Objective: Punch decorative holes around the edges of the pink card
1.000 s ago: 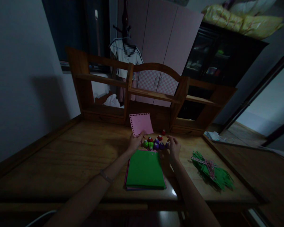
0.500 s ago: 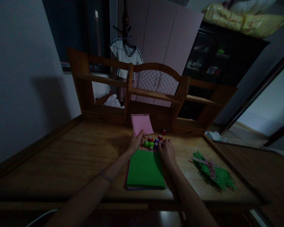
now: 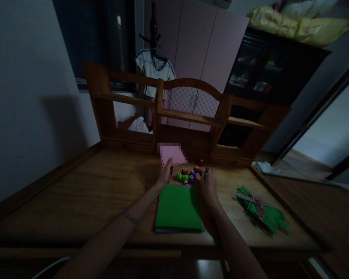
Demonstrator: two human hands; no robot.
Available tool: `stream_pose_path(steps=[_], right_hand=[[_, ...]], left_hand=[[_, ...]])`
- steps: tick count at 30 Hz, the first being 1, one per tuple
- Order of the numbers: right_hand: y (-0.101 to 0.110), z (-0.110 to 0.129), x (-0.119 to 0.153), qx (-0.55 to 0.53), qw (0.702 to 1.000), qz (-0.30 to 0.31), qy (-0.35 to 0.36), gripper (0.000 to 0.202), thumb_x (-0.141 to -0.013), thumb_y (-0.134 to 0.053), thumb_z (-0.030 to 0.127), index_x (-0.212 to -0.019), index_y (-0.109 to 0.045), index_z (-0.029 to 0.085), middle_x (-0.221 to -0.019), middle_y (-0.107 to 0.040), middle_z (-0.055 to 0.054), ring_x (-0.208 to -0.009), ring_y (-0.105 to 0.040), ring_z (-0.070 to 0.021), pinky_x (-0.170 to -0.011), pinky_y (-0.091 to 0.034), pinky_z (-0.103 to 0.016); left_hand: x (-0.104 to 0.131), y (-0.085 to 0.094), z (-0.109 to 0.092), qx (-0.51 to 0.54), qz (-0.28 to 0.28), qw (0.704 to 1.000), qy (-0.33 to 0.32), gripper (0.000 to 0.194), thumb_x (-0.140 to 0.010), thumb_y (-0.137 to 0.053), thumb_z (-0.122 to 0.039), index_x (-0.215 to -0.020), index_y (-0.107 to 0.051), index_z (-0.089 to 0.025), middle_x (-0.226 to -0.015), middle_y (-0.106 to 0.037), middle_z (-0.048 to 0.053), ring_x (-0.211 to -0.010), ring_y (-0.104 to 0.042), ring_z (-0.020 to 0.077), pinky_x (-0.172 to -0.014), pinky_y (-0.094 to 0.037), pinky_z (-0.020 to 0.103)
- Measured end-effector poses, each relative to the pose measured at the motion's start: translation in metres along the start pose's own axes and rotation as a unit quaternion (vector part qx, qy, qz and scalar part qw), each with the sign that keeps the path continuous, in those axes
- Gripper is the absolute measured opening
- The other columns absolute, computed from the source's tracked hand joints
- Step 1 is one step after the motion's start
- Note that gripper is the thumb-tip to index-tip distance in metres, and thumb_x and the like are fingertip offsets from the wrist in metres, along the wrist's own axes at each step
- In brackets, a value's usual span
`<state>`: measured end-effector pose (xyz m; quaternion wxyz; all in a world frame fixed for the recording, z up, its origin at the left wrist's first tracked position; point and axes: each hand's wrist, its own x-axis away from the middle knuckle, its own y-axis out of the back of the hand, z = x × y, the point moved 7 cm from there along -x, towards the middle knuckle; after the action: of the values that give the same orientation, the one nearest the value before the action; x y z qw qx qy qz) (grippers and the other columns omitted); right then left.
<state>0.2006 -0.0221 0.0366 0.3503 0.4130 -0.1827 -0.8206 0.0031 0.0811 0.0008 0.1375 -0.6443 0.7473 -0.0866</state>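
Pink hole-edged paper sheet (image 3: 174, 155): pinched low by left hand (image 3: 163, 177), beyond green stack (image 3: 178, 209); likely light, easily creased, best held by an edge. Purple ball (image 3: 204, 171): met by curled right hand (image 3: 209, 186); grip cannot be told.

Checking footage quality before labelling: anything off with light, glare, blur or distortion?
Head view: dim overall; soft shadow on the pale wall; faint sheen on the wooden desk beside the green stacked sheets; pixelation over parts of the pink hole-punched sheet and white shirt; wide-angle-looking stretch towards the edges; contact at the right hand too dark to judge.
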Motion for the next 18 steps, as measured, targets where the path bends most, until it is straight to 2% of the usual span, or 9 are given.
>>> stream_pose_path(steps=[3,6,8,10,13,18], right_hand=[[-0.003,-0.008,-0.007,-0.197,0.978,0.006,-0.06,0.033,-0.088,-0.043,0.047,-0.096,-0.056,0.018,-0.09,-0.064,-0.009,-0.081,-0.062,-0.0208,-0.068,-0.047,-0.031],[-0.018,-0.011,-0.01,-0.373,0.92,0.045,-0.108,0.038,-0.083,-0.05,0.053,-0.098,-0.055,0.018,-0.092,-0.065,-0.008,-0.078,-0.065,-0.0196,-0.066,-0.05,-0.03],[-0.028,-0.012,-0.01,-0.447,0.881,0.061,-0.143,0.038,-0.078,-0.058,0.052,-0.095,-0.055,0.019,-0.094,-0.066,-0.008,-0.077,-0.066,-0.019,-0.068,-0.051,-0.031],[-0.036,-0.012,-0.007,-0.501,0.844,0.08,-0.173,0.036,-0.073,-0.065,0.05,-0.091,-0.055,0.02,-0.095,-0.067,-0.008,-0.076,-0.067,-0.0182,-0.07,-0.052,-0.031],[-0.042,-0.007,-0.004,-0.557,0.8,0.113,-0.192,0.031,-0.071,-0.07,0.044,-0.087,-0.056,0.022,-0.097,-0.069,-0.006,-0.079,-0.067,-0.0179,-0.071,-0.052,-0.029],[-0.045,-0.003,-0.003,-0.598,0.761,0.135,-0.213,0.03,-0.065,-0.077,0.039,-0.082,-0.058,0.023,-0.092,-0.07,-0.003,-0.077,-0.067,-0.017,-0.068,-0.052,-0.027]], left_hand=[[-0.001,0.001,0.001,0.029,-0.012,1.0,0.0,0.051,-0.072,-0.054,-0.065,-0.054,-0.042,-0.018,-0.043,-0.039,-0.006,-0.034,-0.037,0.0062,-0.035,-0.031,0.019],[-0.003,0.001,0.0,0.052,-0.021,0.998,-0.003,0.05,-0.071,-0.058,-0.062,-0.056,-0.04,-0.018,-0.045,-0.035,-0.008,-0.034,-0.033,0.0048,-0.035,-0.029,0.018],[-0.003,-0.002,0.0,0.07,-0.003,0.998,-0.004,0.049,-0.072,-0.059,-0.061,-0.056,-0.038,-0.019,-0.045,-0.032,-0.008,-0.034,-0.033,0.0045,-0.035,-0.029,0.018],[-0.003,-0.008,0.0,0.083,0.033,0.996,0.002,0.05,-0.072,-0.059,-0.061,-0.056,-0.038,-0.019,-0.045,-0.032,-0.008,-0.035,-0.033,0.0046,-0.036,-0.031,0.018],[-0.001,-0.016,-0.002,0.081,0.08,0.993,0.005,0.048,-0.071,-0.059,-0.061,-0.059,-0.045,-0.017,-0.047,-0.04,-0.006,-0.036,-0.038,0.0049,-0.038,-0.033,0.018],[0.005,-0.02,-0.005,0.049,0.087,0.995,-0.01,0.042,-0.068,-0.066,-0.054,-0.067,-0.057,-0.013,-0.053,-0.052,-0.002,-0.039,-0.045,0.0061,-0.039,-0.037,0.019]])
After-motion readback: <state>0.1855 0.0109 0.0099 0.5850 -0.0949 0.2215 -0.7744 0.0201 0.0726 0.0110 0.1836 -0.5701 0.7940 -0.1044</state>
